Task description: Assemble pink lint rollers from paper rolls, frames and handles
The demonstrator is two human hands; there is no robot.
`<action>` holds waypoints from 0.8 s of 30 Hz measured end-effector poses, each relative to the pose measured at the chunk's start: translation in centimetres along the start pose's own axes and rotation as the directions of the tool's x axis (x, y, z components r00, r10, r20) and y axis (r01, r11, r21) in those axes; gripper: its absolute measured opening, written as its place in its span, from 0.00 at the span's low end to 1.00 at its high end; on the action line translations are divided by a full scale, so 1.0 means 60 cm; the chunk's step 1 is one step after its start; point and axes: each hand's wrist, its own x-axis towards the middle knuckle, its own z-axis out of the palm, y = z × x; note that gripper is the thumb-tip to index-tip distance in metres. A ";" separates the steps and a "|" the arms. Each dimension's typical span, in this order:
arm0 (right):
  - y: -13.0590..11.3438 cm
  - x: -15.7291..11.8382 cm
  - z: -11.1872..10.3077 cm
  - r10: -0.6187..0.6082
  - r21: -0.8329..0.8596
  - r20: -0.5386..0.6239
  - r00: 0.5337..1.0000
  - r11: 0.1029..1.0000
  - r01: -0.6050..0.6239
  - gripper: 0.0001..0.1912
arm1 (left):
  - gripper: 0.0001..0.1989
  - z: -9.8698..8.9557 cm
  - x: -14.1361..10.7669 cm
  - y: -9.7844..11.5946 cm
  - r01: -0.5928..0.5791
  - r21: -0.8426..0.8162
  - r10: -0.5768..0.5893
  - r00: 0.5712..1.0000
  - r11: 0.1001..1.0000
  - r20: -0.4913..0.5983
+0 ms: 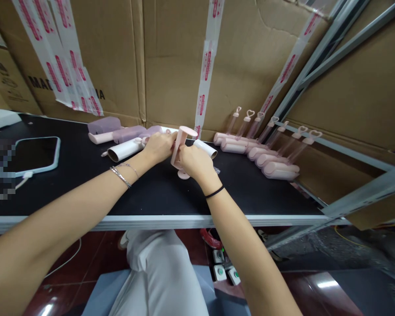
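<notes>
A pale pink, C-shaped plastic casing, which looks like part of a lint roller, stands out between my hands, tilted above the black table. My right hand has its fingers curled into the casing's hollow side and grips it. On the other side, my left hand is closed against the casing's edge; its fingertips are partly hidden behind it. Below the casing shows a round pink end piece. One white paper roll lies by my left wrist, and another white roll lies behind my right hand.
Several pink lint rollers with clear handles and heart-shaped ends line the table's right side. Mauve casings lie at the back left. A phone with a cable is at far left. Cardboard walls the back; a metal post stands right.
</notes>
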 end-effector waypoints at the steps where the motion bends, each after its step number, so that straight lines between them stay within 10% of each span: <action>1: 0.005 0.001 0.001 0.018 0.009 0.003 1.000 1.000 -0.018 0.17 | 0.16 0.000 0.001 -0.001 0.037 -0.009 -0.037 0.999 0.999 -0.007; 7: 0.060 -0.003 0.007 0.240 0.118 0.110 0.964 0.960 -0.253 0.16 | 0.24 0.014 -0.011 -0.021 0.191 0.001 -0.191 0.981 0.982 -0.006; 16: 0.133 0.005 0.035 0.643 0.260 0.027 0.766 0.735 -0.626 0.21 | 0.25 -0.009 -0.013 -0.019 0.366 -0.065 -0.371 0.923 0.928 -0.104; 21: 0.138 0.021 0.049 0.559 0.303 0.129 0.819 0.764 -0.569 0.18 | 0.24 -0.023 -0.008 0.013 -0.015 -0.196 -0.005 0.995 0.981 -0.102; 24: 0.152 0.038 0.039 0.498 0.324 0.093 0.862 0.803 -0.499 0.17 | 0.23 -0.021 -0.014 0.051 -0.347 -0.300 0.379 0.924 0.889 0.054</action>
